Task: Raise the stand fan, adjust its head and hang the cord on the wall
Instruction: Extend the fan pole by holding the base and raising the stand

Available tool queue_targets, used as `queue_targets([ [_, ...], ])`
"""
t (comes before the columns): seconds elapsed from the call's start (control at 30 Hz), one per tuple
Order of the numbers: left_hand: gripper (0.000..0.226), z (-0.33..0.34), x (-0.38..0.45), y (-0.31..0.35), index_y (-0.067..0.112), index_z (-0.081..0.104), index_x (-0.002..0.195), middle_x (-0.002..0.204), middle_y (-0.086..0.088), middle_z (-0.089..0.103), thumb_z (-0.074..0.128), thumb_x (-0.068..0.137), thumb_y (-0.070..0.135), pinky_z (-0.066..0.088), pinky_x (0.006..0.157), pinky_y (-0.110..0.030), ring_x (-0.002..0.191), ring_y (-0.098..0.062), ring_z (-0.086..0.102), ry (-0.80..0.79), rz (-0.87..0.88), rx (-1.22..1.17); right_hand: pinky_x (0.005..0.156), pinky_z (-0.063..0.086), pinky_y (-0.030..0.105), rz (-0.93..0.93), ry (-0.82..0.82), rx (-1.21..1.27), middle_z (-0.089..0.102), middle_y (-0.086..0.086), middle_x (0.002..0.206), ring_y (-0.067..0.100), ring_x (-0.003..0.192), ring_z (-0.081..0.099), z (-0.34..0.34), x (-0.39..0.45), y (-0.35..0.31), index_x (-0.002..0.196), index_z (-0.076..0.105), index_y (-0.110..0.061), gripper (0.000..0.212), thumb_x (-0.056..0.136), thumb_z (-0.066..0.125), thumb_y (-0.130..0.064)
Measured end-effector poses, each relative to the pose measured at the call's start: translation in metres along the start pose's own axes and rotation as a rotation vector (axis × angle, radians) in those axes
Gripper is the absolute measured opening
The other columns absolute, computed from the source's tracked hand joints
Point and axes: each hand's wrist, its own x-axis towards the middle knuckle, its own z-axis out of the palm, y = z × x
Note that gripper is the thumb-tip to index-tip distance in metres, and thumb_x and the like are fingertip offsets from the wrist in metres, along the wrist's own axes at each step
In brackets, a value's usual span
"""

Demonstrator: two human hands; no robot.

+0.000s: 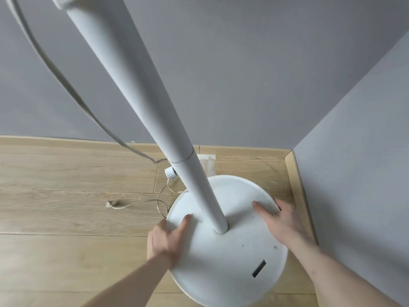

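Observation:
A white stand fan stands upright on a wooden floor in a grey room corner. Its round base [230,262] lies below me, and its pole [155,120] rises toward the camera. The fan head is out of view above. My left hand [167,238] grips the base's left rim, thumb on top and fingers under the edge. My right hand [280,220] grips the right rim the same way. A pale cord [73,94] hangs from the upper left down to the floor behind the pole, where thinner cord loops [162,202] beside the base. A white height knob [170,172] sticks out of the pole's lower joint.
Grey walls meet in a corner at the right, with a wooden skirting board [298,191] close to the base. A small scrap with a strand [110,204] lies on the floor to the left. Open floor spreads to the left and front.

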Motion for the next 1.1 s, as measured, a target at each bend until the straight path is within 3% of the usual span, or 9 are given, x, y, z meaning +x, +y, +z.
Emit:
queue_targets([
  [0.2, 0.074, 0.059, 0.052, -0.023, 0.013, 0.066, 0.097, 0.102, -0.009, 0.069, 0.057, 0.071, 0.081, 0.048, 0.084, -0.037, 0.101, -0.03, 0.061, -0.004, 0.018, 0.001, 0.057, 0.049, 0.026, -0.031, 0.025, 0.006, 0.073, -0.012, 0.068, 0.0, 0.061, 0.066, 0.036, 0.05, 0.054, 0.076, 0.074, -0.022, 0.029, 0.077, 0.078, -0.051],
  [0.5, 0.077, 0.118, 0.076, -0.038, 0.014, 0.067, 0.106, 0.112, -0.013, 0.07, 0.055, 0.072, 0.081, 0.046, 0.087, -0.035, 0.11, -0.031, 0.062, -0.025, 0.028, 0.04, 0.067, 0.055, 0.032, -0.024, 0.032, -0.004, 0.074, -0.01, 0.071, 0.01, 0.07, 0.071, 0.049, 0.085, 0.108, 0.078, 0.076, -0.023, 0.033, 0.075, 0.078, -0.055],
  [0.87, 0.076, 0.131, 0.073, -0.047, 0.014, 0.067, 0.104, 0.107, -0.013, 0.07, 0.052, 0.072, 0.081, 0.048, 0.089, -0.036, 0.107, -0.031, 0.062, -0.017, 0.028, 0.101, 0.071, 0.058, 0.039, 0.021, 0.012, 0.066, 0.075, -0.001, 0.074, 0.02, 0.073, 0.073, 0.06, 0.088, 0.137, 0.08, 0.075, -0.018, 0.038, 0.074, 0.079, -0.056],
  [1.0, 0.074, 0.122, 0.073, -0.041, 0.016, 0.071, 0.096, 0.102, -0.012, 0.072, 0.046, 0.074, 0.082, 0.047, 0.079, -0.033, 0.103, -0.031, 0.065, -0.078, 0.097, 0.259, 0.068, 0.056, 0.034, 0.035, 0.002, 0.076, 0.076, -0.002, 0.075, 0.018, 0.074, 0.073, 0.058, 0.088, 0.136, 0.08, 0.075, -0.018, 0.035, 0.076, 0.079, -0.052],
  [1.1, 0.083, 0.103, 0.084, -0.031, 0.016, 0.071, 0.094, 0.1, -0.008, 0.07, 0.035, 0.075, 0.088, 0.048, 0.074, -0.033, 0.097, -0.03, 0.066, -0.089, 0.285, 0.617, 0.071, 0.057, 0.034, 0.038, 0.01, 0.082, 0.077, -0.003, 0.077, 0.016, 0.074, 0.073, 0.055, 0.089, 0.133, 0.082, 0.076, -0.019, 0.032, 0.078, 0.08, -0.051],
])
